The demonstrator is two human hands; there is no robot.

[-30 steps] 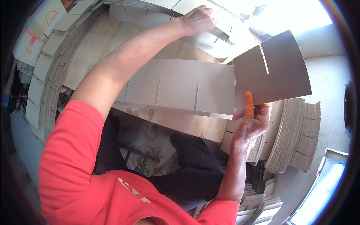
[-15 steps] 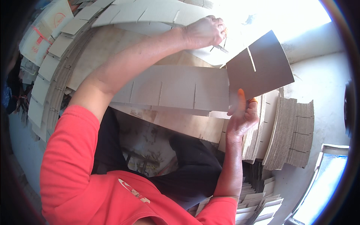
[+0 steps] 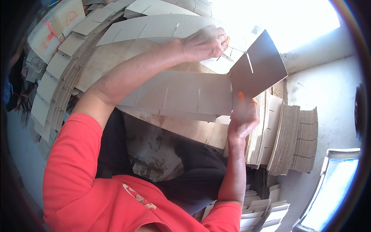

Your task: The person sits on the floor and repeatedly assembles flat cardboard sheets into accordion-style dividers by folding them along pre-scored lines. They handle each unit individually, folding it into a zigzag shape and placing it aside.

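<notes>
My right hand (image 3: 244, 118), with orange covers on its fingers, grips the lower edge of a grey-brown cardboard panel (image 3: 266, 65). The panel has one slit and is tilted up. Beside it, to the left, lies a long pale cardboard strip (image 3: 181, 92) with several slits. My left hand (image 3: 206, 43) reaches across with curled fingers, near the right end of a curved far cardboard strip (image 3: 143, 33). An orange cover shows on one of its fingers. Whatever those fingers may pinch is hidden.
A wooden board (image 3: 193, 129) lies under the strips. Stacked slotted cardboard (image 3: 295, 139) stands at the right, and more stacks (image 3: 67, 83) line the left. Loose cardboard pieces (image 3: 266, 212) sit low at the right. A white wall (image 3: 324, 92) bounds the right side.
The cardboard panel and my right hand have shifted slightly left. My left hand is a little lower and further left, still curled. The whole view has shifted slightly too.
</notes>
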